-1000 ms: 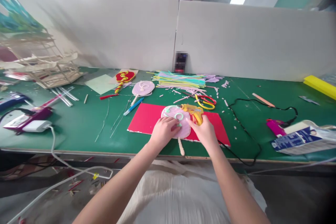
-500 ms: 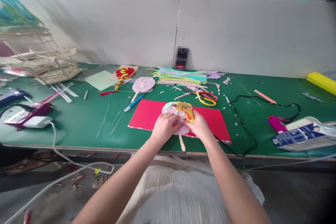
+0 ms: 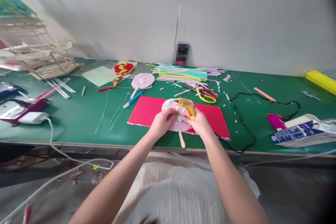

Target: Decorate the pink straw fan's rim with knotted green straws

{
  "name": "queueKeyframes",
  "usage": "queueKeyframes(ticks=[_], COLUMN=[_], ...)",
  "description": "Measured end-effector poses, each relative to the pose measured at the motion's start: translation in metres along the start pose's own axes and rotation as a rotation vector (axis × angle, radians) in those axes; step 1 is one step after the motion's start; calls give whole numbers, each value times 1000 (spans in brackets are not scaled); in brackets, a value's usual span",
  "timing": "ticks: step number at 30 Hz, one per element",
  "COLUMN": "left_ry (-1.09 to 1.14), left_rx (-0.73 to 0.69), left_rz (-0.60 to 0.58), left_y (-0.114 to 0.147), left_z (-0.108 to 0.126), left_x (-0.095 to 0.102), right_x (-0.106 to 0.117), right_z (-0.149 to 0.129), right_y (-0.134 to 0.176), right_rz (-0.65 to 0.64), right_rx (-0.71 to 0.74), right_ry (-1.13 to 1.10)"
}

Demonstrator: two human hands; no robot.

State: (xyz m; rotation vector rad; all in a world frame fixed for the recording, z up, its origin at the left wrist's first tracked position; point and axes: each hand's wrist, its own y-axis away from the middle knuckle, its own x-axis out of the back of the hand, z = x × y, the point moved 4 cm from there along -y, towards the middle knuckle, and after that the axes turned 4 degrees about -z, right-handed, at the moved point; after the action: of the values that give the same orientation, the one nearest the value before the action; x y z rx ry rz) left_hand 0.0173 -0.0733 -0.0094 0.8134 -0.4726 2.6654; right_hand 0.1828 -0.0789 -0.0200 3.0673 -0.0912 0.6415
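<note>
On the red board (image 3: 141, 111) lies a round lilac fan (image 3: 180, 126) made of fuzzy stems, with a pale handle pointing toward me and mint-green shapes on its face. My left hand (image 3: 163, 122) reaches over the fan's left edge, fingers bent and thumb close to a green piece. A yellow glue gun (image 3: 187, 106) is gripped in my right hand (image 3: 198, 122), its nozzle pointing left over the fan's upper part. My right thumb presses on the fan near its middle. Whether a small piece sits between my left fingertips is hidden.
Behind the board lie a second lilac fan (image 3: 143, 81), a blue pen (image 3: 133, 99), scissors (image 3: 207, 95) and a pile of pastel stems (image 3: 181, 73). A black cord (image 3: 245, 122) runs along the right. Power strip (image 3: 23, 110) at left; blue-white box (image 3: 296, 133) at right.
My left hand has drawn slightly back and left, uncovering more of the fan's middle and its green pieces. My right hand still holds the glue gun. The camera view has tilted slightly downward.
</note>
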Motion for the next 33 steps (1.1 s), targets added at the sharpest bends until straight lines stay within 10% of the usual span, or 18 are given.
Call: queueKeyframes(ticks=[33], left_ry=[-147], left_rx=[13], left_rz=[114], left_y=[-7], left_z=[-1], left_x=[-3], right_x=[-1], right_z=[0], right_y=[-1], right_rz=[45], right_rx=[-46], right_ry=[-5])
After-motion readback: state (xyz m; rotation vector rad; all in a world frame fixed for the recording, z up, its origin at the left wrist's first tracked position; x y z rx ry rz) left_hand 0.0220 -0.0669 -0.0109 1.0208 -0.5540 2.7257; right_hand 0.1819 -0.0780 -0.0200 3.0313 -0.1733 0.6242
